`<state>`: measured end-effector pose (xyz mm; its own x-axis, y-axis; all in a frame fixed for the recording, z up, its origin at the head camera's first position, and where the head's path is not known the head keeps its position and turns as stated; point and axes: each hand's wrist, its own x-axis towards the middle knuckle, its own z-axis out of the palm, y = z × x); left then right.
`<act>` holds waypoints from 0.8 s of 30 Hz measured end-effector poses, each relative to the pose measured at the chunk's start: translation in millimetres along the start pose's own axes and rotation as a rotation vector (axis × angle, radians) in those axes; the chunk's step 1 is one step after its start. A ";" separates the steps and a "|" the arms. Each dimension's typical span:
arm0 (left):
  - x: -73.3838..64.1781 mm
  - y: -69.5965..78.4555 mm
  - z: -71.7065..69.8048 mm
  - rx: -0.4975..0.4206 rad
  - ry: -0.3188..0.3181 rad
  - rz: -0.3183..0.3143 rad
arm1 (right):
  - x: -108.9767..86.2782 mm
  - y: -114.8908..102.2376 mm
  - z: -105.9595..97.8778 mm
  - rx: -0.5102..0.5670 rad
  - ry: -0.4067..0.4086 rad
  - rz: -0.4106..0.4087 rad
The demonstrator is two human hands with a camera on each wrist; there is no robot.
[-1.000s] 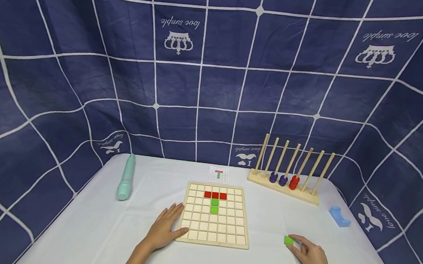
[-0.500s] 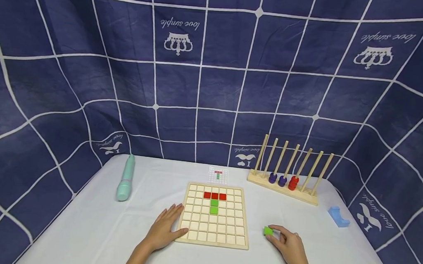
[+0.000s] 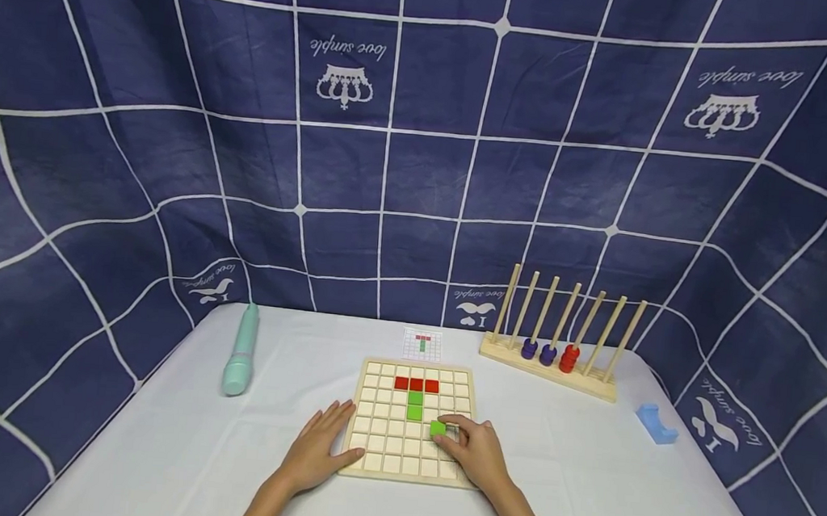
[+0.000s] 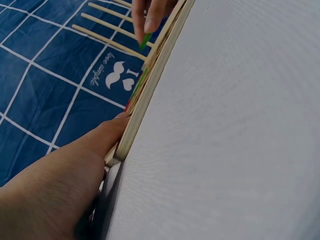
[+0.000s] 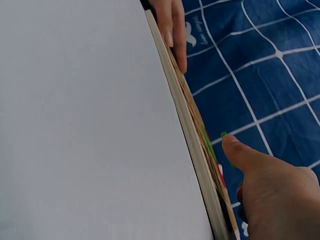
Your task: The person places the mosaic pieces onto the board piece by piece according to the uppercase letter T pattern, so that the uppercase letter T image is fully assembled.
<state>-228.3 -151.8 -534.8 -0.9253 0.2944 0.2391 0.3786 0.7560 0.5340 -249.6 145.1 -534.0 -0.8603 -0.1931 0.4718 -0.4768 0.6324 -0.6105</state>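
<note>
A wooden grid board [image 3: 377,440] lies on the white table, with three red tiles [image 3: 416,384] in a row and two green tiles [image 3: 415,405] below the middle one. My left hand [image 3: 318,447] rests at the board's left edge, fingers straight, thumb over the near left corner. Between thumb and fingertips my right hand [image 3: 478,453] pinches a loose green tile [image 3: 438,428] above the board, right of and below the lower green tile. In the right wrist view the thumb covers most of this tile. Behind the board lies a small pattern card [image 3: 423,345] with a red and green T.
At the back right stands a wooden peg rack [image 3: 551,368] with purple and red beads. A light blue curved block [image 3: 656,424] lies at the far right. On the left is a mint-green tapered cylinder [image 3: 241,354]. A blue checked cloth [image 3: 420,169] hangs behind the table.
My right hand has carried the green tile leftward from the bare table at right to above the board. My left hand has stayed at the board's edge.
</note>
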 end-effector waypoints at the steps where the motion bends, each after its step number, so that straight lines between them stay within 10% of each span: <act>1: 0.0 0.0 0.0 0.000 0.000 0.000 | 1.8 -3.0 3.9 0.001 -0.005 -0.007; 24: -0.8 1.5 -1.7 -0.008 0.008 0.006 | 15.8 -15.0 29.1 -0.035 -0.071 -0.038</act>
<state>-226.9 -151.9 -532.9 -0.9228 0.2945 0.2486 0.3844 0.7496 0.5388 -261.2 110.7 -535.9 -0.8529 -0.2689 0.4474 -0.5036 0.6496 -0.5695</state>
